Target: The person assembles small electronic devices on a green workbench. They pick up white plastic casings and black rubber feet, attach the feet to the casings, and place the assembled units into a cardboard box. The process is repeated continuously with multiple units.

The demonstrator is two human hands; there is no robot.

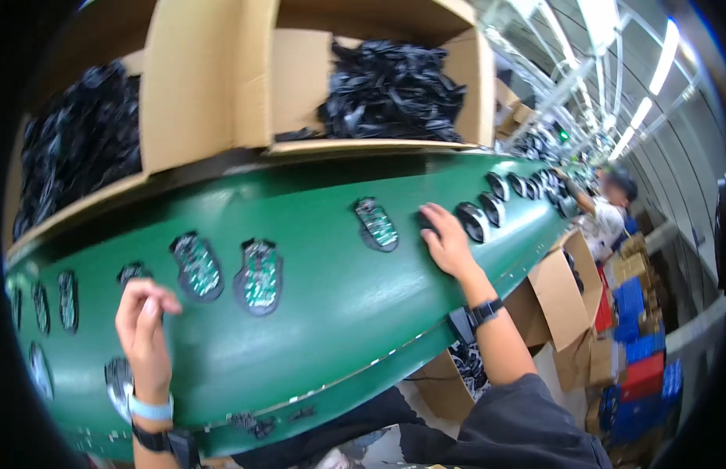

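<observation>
My left hand (146, 328) hovers over the left part of a green conveyor belt (339, 313), fingers loosely bent, nothing visible in them. A dark sole-shaped piece (133, 272) lies just beyond its fingers; another (119, 383) is partly hidden by the wrist. At the right of the belt, my right hand (449, 241) reaches out flat with thumb and fingers apart. Something dark (427, 220) shows between its thumb and forefinger, too covered to name. Between the hands lie flat black sole-shaped pieces with shiny middles: two close together (197, 267) (259, 280) and one (375, 224) nearer my right hand.
Cardboard boxes (210, 86) stand along the belt's far side, holding crumpled shiny black pieces (394, 90). Several dark pieces with white rims (474, 222) line the belt's right end. A person (609, 207) works there. Open cartons (562, 285) stand below the near edge.
</observation>
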